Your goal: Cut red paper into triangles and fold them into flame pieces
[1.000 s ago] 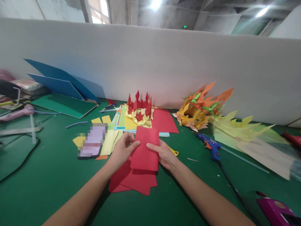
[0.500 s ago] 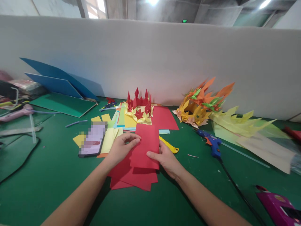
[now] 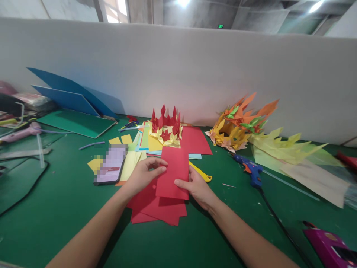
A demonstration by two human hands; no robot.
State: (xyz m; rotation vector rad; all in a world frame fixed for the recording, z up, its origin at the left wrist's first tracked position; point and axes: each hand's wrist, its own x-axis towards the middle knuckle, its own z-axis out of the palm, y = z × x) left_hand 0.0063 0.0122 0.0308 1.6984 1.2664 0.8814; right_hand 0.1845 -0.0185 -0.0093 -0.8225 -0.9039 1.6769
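In front of me I hold a rectangular piece of red paper [image 3: 174, 173], upright and longer than it is wide. My left hand [image 3: 146, 173] pinches its left edge between thumb and fingers. On the right edge, my right hand [image 3: 198, 186] grips it, thumb on the front and fingers behind. Below it, several red paper sheets [image 3: 158, 214] lie overlapping on the green table. A yellow utility knife [image 3: 201, 172] sits just behind my right hand, partly hidden. Beyond the held piece stands a red and yellow paper crown [image 3: 166, 124].
Left of my hands lie a phone [image 3: 111, 163] and pale yellow paper slips [image 3: 131, 163]. To the right are a blue glue gun [image 3: 252, 173] with its cord, an orange and yellow paper crown [image 3: 232, 130] and a purple device [image 3: 329, 242]. Blue boards [image 3: 67, 98] lean at the back left.
Both hands keep the same hold on the red paper. Its lower left corner has shifted very slightly to the right; the view has moved a little.
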